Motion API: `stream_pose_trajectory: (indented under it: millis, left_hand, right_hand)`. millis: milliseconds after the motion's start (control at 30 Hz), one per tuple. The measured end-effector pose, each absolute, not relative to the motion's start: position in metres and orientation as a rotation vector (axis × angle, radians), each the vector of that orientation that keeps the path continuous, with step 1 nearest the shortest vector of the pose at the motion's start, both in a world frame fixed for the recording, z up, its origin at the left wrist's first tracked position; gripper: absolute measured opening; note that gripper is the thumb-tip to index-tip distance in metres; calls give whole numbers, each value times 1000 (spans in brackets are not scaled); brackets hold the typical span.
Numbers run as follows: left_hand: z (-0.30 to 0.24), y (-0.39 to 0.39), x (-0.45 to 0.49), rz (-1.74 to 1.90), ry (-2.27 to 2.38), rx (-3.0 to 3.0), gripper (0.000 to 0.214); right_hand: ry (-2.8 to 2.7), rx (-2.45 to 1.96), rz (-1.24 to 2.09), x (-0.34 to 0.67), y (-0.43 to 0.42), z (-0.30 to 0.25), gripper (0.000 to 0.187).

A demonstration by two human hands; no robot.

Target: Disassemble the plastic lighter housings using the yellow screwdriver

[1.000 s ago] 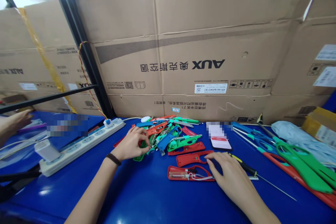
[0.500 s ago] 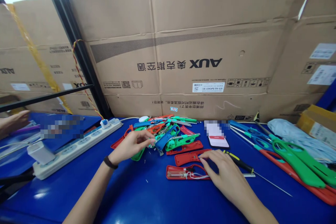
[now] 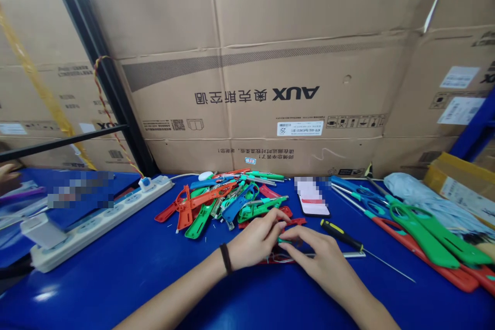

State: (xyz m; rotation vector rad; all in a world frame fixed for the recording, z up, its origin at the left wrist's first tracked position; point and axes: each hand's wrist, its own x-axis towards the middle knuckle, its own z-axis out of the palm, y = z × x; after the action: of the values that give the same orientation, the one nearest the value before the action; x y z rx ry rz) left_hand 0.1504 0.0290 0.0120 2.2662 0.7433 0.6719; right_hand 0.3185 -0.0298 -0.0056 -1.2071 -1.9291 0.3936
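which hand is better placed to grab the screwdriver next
Probably the right hand: the black-and-yellow screwdriver lies just beside it, while the left hand is farther off, with the right hand in between.

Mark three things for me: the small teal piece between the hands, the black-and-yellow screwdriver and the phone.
Small teal piece (image 3: 285, 241): head view, on the part left uncovered.
Black-and-yellow screwdriver (image 3: 342, 235): head view, on the middle of its handle.
Phone (image 3: 312, 194): head view, on its pale screen.
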Motion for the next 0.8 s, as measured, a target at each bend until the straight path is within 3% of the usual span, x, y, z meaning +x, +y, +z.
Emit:
stream_pose_trajectory:
  millis: [133, 600, 800]
  left_hand:
    - [11, 28, 147, 699, 756, 2254, 33]
    - [5, 24, 122, 689, 868, 2509, 18]
    - [14, 26, 112, 479, 756, 2772, 34]
  right_hand:
    - [-1926, -1246, 361, 321, -29, -6, 13]
    - [-1956, -1471, 392, 336, -29, -1, 16]
    - [-1996, -1491, 535, 340, -32, 3, 16]
